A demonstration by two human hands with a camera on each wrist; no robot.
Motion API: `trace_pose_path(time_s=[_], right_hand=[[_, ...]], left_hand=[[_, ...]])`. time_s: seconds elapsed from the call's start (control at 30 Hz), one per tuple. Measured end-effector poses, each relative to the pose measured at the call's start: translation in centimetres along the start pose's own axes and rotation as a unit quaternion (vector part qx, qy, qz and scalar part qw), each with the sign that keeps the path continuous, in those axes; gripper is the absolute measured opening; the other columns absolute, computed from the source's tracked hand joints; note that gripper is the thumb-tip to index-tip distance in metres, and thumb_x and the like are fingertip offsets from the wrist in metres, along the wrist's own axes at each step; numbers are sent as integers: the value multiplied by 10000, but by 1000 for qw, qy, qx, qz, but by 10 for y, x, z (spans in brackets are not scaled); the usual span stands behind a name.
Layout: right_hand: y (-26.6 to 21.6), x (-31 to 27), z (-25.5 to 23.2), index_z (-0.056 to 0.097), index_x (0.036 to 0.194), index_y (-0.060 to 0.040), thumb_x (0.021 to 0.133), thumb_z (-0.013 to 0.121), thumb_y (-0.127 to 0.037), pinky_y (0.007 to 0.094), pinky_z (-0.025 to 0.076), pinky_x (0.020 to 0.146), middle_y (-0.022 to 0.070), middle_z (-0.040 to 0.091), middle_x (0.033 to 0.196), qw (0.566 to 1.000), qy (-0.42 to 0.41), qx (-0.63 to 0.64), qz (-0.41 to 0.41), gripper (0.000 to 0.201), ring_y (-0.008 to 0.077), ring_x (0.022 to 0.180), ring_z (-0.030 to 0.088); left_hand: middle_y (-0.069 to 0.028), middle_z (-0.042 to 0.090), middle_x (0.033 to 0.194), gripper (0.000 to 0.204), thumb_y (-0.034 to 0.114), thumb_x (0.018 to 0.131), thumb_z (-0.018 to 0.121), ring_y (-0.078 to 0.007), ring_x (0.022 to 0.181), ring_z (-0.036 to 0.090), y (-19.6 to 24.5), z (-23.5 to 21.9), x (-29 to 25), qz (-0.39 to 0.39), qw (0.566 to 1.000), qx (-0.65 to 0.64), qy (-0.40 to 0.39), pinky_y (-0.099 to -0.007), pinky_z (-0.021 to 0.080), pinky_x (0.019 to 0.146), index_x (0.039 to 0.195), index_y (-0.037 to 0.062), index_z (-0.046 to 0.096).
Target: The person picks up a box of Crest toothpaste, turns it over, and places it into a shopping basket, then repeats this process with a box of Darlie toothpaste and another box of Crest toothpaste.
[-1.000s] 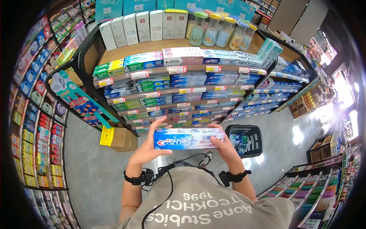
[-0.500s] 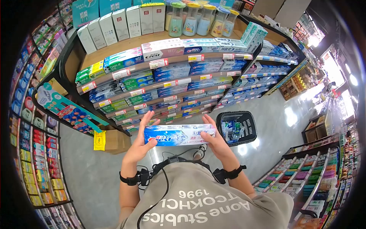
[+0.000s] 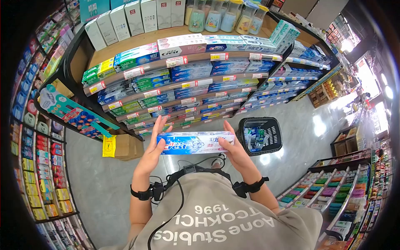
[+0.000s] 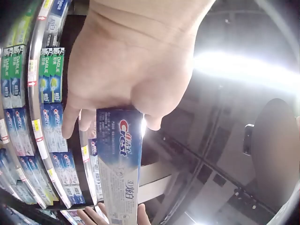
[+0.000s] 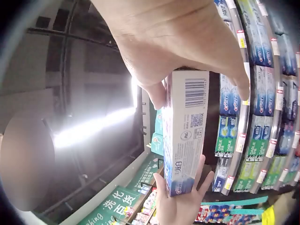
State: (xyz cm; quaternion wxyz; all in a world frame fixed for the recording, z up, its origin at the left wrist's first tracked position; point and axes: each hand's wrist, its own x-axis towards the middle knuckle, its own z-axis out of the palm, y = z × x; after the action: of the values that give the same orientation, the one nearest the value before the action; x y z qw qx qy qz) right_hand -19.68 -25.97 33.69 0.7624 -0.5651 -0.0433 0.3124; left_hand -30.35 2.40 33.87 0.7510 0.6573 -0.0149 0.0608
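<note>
Biggest first: display rack [image 3: 129, 42], tiers of toothpaste boxes, w/ the held one clear of every shelf, so picking up looks done. Carton [image 3: 128, 146] on floor by rack's L side. Black basket [image 3: 273, 144] on floor, R side, has a few packs in; the held box isn't in it or set down anywhere, so that part's undone, far as pics show. L grip [image 3: 151, 156] pinches one end of box, thumb on front; R grip [image 3: 241, 158] pinches the other end, same way. Crest box [image 3: 191, 143] is up btwn them in front of the torso, approx. level, long & slim, blue at L end fading to white at R, edges straight, no dents seen. Smallest: barcode [image 5: 195, 93] & QR code on another face, near R grip; fine print unreadable
</note>
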Motion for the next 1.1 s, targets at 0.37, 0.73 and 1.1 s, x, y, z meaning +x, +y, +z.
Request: trace_pose_path(time_s=[0.37, 0.73, 1.1], right_hand=[[3, -2, 3, 246, 1633, -97, 1041, 612, -255, 390, 227, 1227, 206, 160, 1694, 993, 98, -23, -67, 714, 267, 1531, 242], [2, 3, -5, 245, 1623, -37, 1057, 571, -230, 392, 147, 1249, 161, 209, 1695, 982, 108, -76, -135, 681, 266, 1565, 174], [6, 12, 6, 247, 1627, -61, 1074, 522, -144, 384, 169, 1257, 146, 200, 1705, 986, 121, -17, -117, 623, 279, 1579, 174]], left_hand=[[-146, 211, 1694, 731, 431, 1095, 464, -300, 1488, 376, -22, 6, 4, -97, 995, -5, -5, -396, 351, 1179, 1670, 172, 94], [-159, 198, 1694, 773, 524, 1077, 449, -331, 1513, 338, -33, 17, 14, -77, 994, -69, 20, -429, 328, 1195, 1672, 189, 87], [-148, 190, 1702, 872, 553, 1038, 510, -346, 1535, 291, -30, 20, 16, 21, 995, -35, 90, -442, 297, 1215, 1665, 113, 94]])
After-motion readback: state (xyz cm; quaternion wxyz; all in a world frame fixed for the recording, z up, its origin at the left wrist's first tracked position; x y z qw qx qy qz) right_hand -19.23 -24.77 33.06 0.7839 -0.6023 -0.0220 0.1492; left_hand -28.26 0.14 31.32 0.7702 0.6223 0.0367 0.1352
